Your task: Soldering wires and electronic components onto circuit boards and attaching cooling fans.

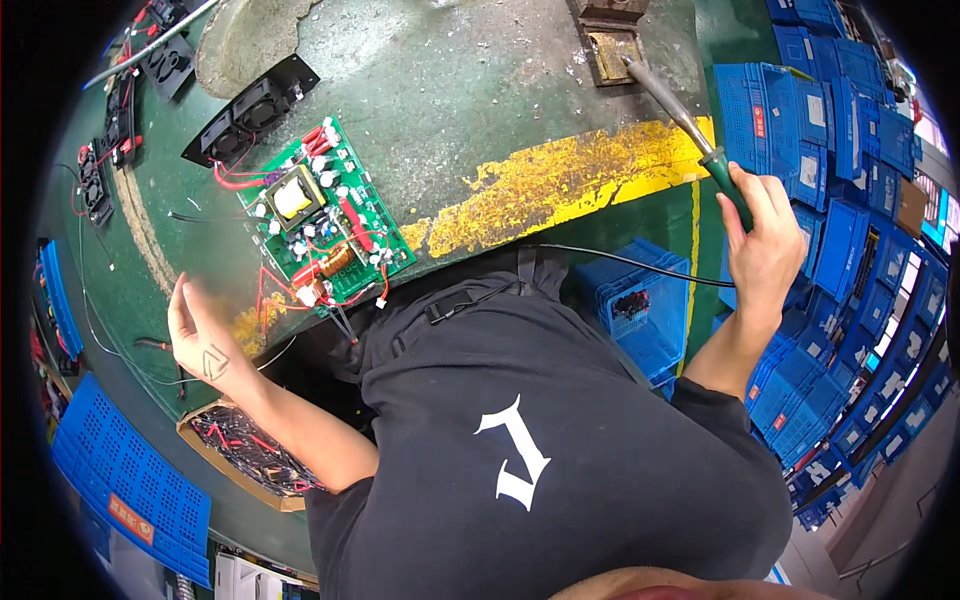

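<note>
My right hand point(765, 225) is wrapped round the green handle of a soldering iron point(680, 115). Its metal tip reaches a small dark tray with a yellowish inside point(613, 55) at the far edge of the bench. Over the left part of the bench, my left hand point(203, 335) has its fingers stretched out, and I see nothing in them. Nearest to it lies a green circuit board point(365, 215) with a yellow transformer, a copper coil, capacitors and red wires. Red wires link the board to a black panel with two fans point(250, 112).
More black fans point(168, 65) and wires lie at the far left. A cardboard box of wired parts point(250, 450) stands below my left forearm. Blue crates point(640, 310) stand beside the bench, with stacks of blue bins point(840, 240) at right. The iron's black cord point(630, 262) crosses above my lap.
</note>
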Demonstrator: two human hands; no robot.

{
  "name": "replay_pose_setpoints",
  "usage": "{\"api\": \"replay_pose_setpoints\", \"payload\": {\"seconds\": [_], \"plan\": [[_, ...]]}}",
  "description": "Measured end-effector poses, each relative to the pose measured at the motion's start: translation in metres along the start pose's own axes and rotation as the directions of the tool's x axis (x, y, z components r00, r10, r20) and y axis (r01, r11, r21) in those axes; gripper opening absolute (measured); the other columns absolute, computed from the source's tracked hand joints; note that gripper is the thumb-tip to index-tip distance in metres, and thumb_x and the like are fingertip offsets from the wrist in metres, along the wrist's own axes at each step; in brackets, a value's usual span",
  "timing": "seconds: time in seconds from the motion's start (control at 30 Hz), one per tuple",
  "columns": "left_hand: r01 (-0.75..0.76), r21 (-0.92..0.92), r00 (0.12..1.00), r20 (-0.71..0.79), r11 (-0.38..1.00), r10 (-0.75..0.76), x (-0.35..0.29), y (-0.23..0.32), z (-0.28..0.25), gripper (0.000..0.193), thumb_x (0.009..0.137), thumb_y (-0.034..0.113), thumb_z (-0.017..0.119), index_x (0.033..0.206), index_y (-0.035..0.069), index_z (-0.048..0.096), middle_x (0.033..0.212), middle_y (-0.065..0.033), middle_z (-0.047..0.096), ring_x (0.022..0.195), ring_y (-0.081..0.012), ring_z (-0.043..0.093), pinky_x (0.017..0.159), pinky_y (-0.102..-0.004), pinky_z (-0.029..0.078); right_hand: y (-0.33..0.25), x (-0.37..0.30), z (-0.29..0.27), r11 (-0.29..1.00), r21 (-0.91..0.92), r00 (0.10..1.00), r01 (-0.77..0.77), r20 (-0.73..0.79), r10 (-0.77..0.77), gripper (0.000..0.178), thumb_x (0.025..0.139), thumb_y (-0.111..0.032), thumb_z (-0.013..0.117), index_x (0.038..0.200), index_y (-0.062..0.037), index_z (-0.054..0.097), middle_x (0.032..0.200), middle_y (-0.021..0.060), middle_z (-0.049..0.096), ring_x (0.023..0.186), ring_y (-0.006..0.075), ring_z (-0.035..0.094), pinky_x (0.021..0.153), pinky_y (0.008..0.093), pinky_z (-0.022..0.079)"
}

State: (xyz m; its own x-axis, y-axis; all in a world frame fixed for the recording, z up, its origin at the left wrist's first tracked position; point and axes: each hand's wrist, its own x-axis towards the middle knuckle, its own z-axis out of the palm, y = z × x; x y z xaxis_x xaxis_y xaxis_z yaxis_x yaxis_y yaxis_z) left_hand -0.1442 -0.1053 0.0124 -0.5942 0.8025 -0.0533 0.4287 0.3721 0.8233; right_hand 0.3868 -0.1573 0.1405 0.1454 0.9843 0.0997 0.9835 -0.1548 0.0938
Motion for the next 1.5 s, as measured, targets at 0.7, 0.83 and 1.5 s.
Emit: {"api": "replay_pose_setpoints", "payload": {"seconds": [0.7,0.83,1.5], "plan": [[-0.006,0.016,1.000,-0.023,1.000,0.006,-0.005,0.000,-0.003,0.030,0.104,0.022,0.064,0.125,0.001,0.069,0.108,-0.0074,0.072,0.089,-0.0130,0.067,0.076,-0.0252,0.055,0.028,-0.011,0.019,0.769,0.484,0.899,-0.418,0.344,0.272,0.035,0.085,-0.004,0.081,0.111,-0.0005,0.058,0.084,-0.0006,0.060,0.076,0.0047,0.056,0.067,0.0201,0.046],[-0.025,-0.012,0.998,-0.051,1.000,0.024,-0.002,-0.002,0.001,0.032,0.103,0.026,0.064,0.125,0.005,0.073,0.107,-0.0052,0.075,0.076,-0.0058,0.055,0.064,-0.0207,0.040,0.028,-0.009,0.025,0.723,0.539,0.900,-0.432,0.310,0.307,0.026,0.086,-0.007,0.081,0.100,0.0020,0.061,0.082,0.0039,0.067,0.067,0.0061,0.058,0.060,0.0224,0.046],[0.039,-0.003,0.997,-0.064,0.999,-0.039,-0.005,0.002,0.001,0.030,0.103,0.024,0.065,0.124,0.005,0.073,0.106,-0.0042,0.074,0.074,-0.0037,0.053,0.062,-0.0190,0.039,0.058,0.012,0.048,0.231,0.716,0.738,-0.659,0.674,0.019,0.041,0.107,-0.036,0.054,0.105,0.0037,0.065,0.068,0.0057,0.064,0.042,0.0070,0.050,0.036,0.0204,0.037]]}}
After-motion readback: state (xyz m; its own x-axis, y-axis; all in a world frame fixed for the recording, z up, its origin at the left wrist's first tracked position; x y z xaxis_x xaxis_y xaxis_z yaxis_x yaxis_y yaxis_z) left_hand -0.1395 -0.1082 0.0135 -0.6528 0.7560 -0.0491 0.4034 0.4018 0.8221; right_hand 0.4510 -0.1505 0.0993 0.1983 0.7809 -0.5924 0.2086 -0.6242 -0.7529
